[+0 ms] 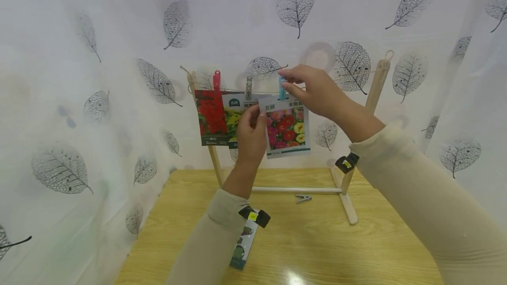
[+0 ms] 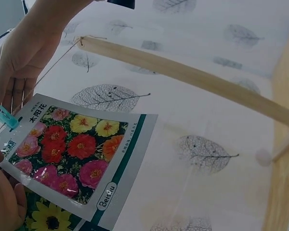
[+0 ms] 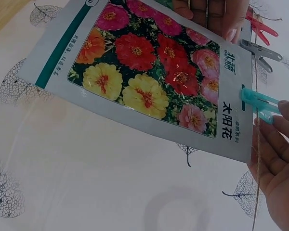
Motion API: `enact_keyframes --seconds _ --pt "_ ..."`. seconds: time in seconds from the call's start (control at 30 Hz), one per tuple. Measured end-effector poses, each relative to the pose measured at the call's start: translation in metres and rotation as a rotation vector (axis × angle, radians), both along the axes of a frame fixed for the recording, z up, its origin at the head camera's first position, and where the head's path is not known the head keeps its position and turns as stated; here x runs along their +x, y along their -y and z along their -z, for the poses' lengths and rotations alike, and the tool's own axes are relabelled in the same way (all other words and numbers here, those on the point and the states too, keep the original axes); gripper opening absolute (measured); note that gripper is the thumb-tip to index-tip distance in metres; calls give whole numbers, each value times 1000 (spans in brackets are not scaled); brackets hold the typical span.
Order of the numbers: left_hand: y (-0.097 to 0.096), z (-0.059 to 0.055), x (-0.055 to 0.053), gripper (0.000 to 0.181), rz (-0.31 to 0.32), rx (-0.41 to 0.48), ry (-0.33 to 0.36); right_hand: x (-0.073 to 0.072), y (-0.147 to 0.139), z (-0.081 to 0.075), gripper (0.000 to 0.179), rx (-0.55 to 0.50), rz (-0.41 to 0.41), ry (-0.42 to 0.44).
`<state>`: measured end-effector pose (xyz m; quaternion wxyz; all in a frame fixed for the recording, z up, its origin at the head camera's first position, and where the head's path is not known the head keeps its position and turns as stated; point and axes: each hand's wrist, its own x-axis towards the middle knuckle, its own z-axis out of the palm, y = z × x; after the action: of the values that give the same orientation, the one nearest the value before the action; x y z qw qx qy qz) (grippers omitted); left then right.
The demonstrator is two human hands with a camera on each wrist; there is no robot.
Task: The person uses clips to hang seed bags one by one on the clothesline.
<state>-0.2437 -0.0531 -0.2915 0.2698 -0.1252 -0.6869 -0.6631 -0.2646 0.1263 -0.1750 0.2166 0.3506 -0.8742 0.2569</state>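
A seed packet with pink, red and yellow flowers (image 1: 288, 130) hangs at the string, slightly tilted. My left hand (image 1: 251, 134) pinches this packet by its left edge, near the top. At the packet's upper edge is a light blue clothespin (image 1: 282, 89), its jaws over the packet top and the string (image 3: 258, 163). My right hand (image 1: 317, 91) pinches the handles of that clothespin between thumb and fingers. To the left, a red clothespin (image 1: 216, 81) holds a red-flower packet (image 1: 207, 111), and a grey clothespin (image 1: 248, 88) holds a yellow-flower packet (image 1: 231, 115), partly hidden behind my left hand.
The string runs between two wooden posts (image 1: 378, 83) of a stand with a white lower bar (image 1: 297, 190). A loose grey clothespin (image 1: 303, 198) lies on the wooden table (image 1: 317, 241). Another packet (image 1: 241, 250) lies there, partly under my left sleeve. A leaf-print curtain (image 1: 253, 16) hangs behind.
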Motion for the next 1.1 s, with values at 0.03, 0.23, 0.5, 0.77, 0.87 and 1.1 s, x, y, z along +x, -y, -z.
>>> enact_keyframes --seconds 0.03,0.23,0.5,0.77,0.87,1.1 --pt "1 0 1 30 -4 4 1 0 0 0 42 2 -1 -7" --pt "4 4 2 30 -33 -5 3 1 -1 3 44 10 -8 -38" --pt "9 10 5 29 -16 0 24 3 -4 8 48 -10 -14 -57" --pt "13 9 8 28 -26 15 26 5 -7 14 49 -19 -14 -136" --pt "14 9 8 26 -30 18 31 7 -9 16 49 -27 -6 -132" --pt "15 9 11 25 -19 24 46 11 -12 23 38 -135 13 -185"
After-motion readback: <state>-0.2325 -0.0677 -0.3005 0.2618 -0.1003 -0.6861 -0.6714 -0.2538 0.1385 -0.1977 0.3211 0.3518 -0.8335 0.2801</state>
